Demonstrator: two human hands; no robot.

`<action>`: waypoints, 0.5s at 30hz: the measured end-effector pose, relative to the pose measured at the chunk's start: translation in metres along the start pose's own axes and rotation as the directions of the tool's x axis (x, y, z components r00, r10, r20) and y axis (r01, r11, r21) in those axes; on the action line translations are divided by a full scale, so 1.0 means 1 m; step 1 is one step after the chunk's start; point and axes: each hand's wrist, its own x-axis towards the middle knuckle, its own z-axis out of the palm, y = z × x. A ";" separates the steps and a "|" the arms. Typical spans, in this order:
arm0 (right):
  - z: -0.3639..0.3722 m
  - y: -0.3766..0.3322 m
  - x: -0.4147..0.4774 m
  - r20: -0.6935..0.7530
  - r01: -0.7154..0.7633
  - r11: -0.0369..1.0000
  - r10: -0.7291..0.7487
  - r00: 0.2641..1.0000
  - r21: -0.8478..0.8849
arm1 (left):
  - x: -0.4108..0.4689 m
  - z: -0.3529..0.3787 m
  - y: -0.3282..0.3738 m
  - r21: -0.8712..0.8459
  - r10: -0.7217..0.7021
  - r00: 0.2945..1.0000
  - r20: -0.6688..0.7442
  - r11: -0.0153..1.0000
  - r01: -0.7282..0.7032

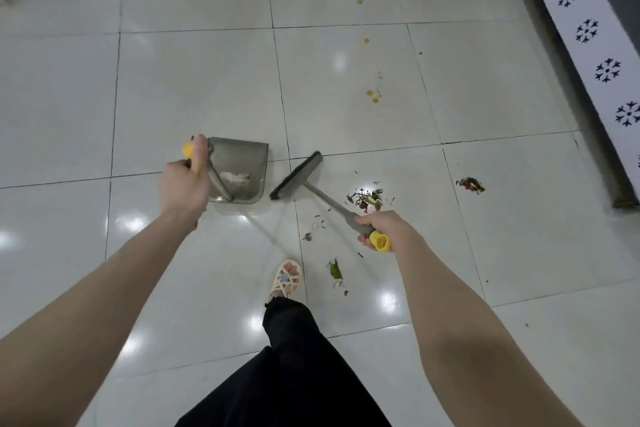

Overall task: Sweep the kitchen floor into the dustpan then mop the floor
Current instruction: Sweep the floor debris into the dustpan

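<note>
**At frame centre: grey translucent plastic dustpan (242,156) and grey long-handled broom (297,176) over the glossy white tiled floor (173,80)**

Left of centre, the left hand (183,184) grasps the dustpan's yellow-tipped handle, fingers wrapped round it and thumb lying along the top. The pan is low at the floor, and a crumpled whitish scrap (235,178) lies inside it. Just to its right, the broom's dark bristle head is angled beside the pan's right edge, with a narrow gap between them.

Lower right of centre, the right hand (391,229) clenches the broom's grey grip just above its yellow end cap. The shaft slants up and left to the head.

A scatter of green and red food scraps (367,199) lies on the tiles beside the shaft. A smaller reddish heap (470,185) sits well to the right, and 1 green leaf piece (335,270) lies lower down, near a foot in a cream strappy sandal (287,276) below black trousers (294,357). Yellow-orange spots (372,95) trail toward the upper centre-right. Along the right edge runs a white panel with black snowflake motifs (588,31).
</note>
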 end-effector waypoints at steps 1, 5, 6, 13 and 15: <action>-0.008 0.011 0.001 -0.002 -0.018 1.000 0.018 1.000 0.008 | -0.009 0.002 -0.006 -0.013 -0.003 1.000 -0.010 1.000 0.003; -0.047 0.050 -0.006 -0.049 -0.043 0.996 0.047 0.998 0.072 | -0.041 0.005 -0.022 -0.056 -0.032 0.999 -0.037 0.998 0.030; -0.055 0.060 -0.011 -0.058 -0.042 0.994 0.048 0.997 0.105 | -0.048 0.005 -0.024 -0.062 -0.042 0.999 -0.030 0.997 0.041; -0.097 0.110 -0.057 -0.156 0.076 0.972 -0.042 0.987 0.222 | -0.108 0.018 -0.041 -0.162 -0.132 0.991 -0.027 0.979 0.126; -0.111 0.117 -0.071 -0.155 0.076 0.976 -0.044 0.987 0.206 | -0.121 0.022 -0.041 -0.177 -0.132 0.991 -0.034 0.976 0.124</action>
